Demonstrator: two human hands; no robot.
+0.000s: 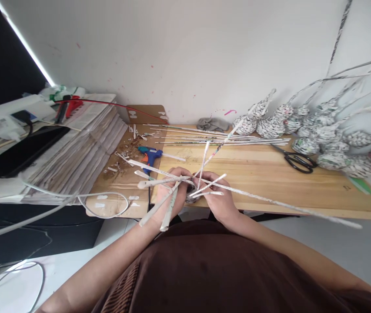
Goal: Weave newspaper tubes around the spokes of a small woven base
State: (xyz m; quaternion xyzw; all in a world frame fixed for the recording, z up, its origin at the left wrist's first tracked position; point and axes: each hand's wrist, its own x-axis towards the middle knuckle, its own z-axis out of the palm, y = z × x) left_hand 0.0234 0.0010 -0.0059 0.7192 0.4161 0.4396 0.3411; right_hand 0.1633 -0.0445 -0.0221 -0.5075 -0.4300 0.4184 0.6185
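Observation:
Between my two hands, just over the table's front edge, is a small woven paper piece [192, 199] with rolled paper strips [205, 163] fanning out from it on all sides. My left hand [174, 200] is closed around its left side, where several flattened strips [154, 212] cross over the fingers. On the other side my right hand [219, 202] pinches the strips near the rim, fingers bent. One long strip [289, 204] sticks out far to the right. Much of the woven body is hidden by the hands and strips.
A blue glue gun [151, 156] lies left of centre amid paper scraps. Long paper rolls [218, 138] and a grey cloth [213, 124] lie behind. Black scissors [299, 161] and several woven paper gourds [272, 126] are at right. Stacked newspaper [103, 134] and a looping white cable [103, 194] are at left.

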